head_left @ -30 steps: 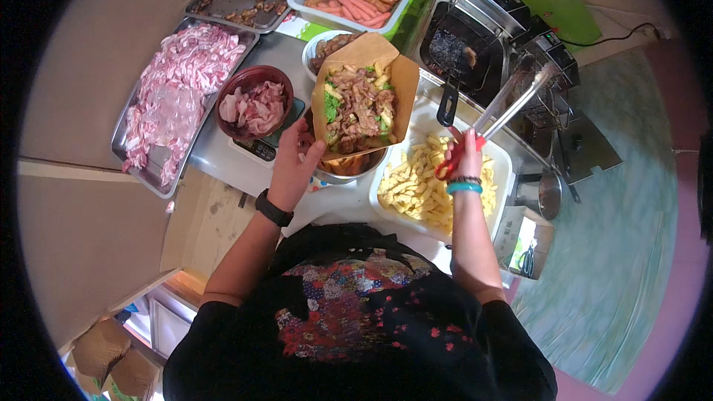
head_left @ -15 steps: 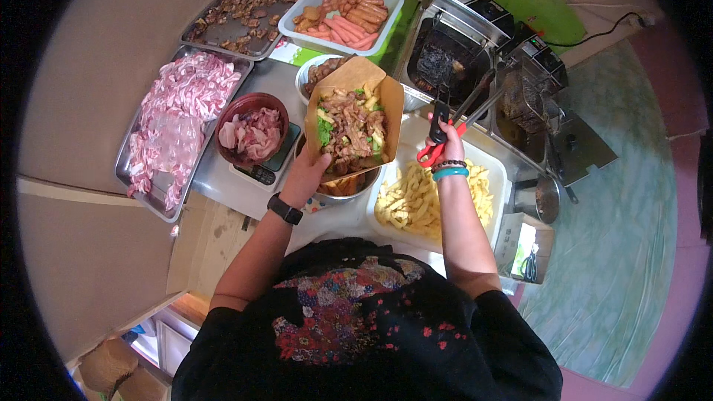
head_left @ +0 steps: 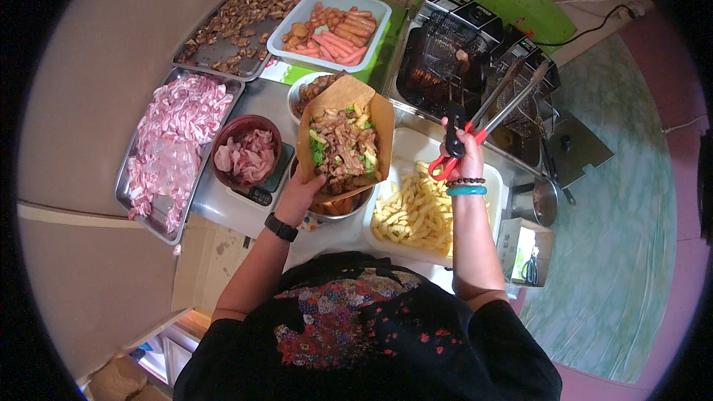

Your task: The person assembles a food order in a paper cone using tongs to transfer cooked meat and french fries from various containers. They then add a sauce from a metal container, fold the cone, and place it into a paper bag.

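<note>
A brown paper takeout box (head_left: 314,137) is in my left hand (head_left: 300,191), whose thumb presses on its near edge. Inside it are cooked sliced meat (head_left: 347,145) and green vegetable pieces. My right hand (head_left: 466,150) is closed around red-handled tongs (head_left: 483,134), their metal arms pointing up and right toward the fryers. A black grip (head_left: 454,120) shows at the same hand; whether it belongs to the tongs I cannot tell. Under this hand stands a white tub (head_left: 499,182) of pale fries (head_left: 416,212). Behind the box, a bowl (head_left: 295,93) of browned meat is partly hidden.
Two deep fryers (head_left: 438,100) with wire baskets stand at the far right. To the left are a tray (head_left: 194,200) of raw sliced meat and a dark red bowl (head_left: 276,122) on a scale (head_left: 285,165). Sausages fill a pale tub (head_left: 276,38) farther back, beside a tray (head_left: 256,70) of browned pieces.
My right hand has moved right with the tongs, away from the box. The box in my left hand has shifted slightly left and nearer, while the whole view has also shifted a little.
</note>
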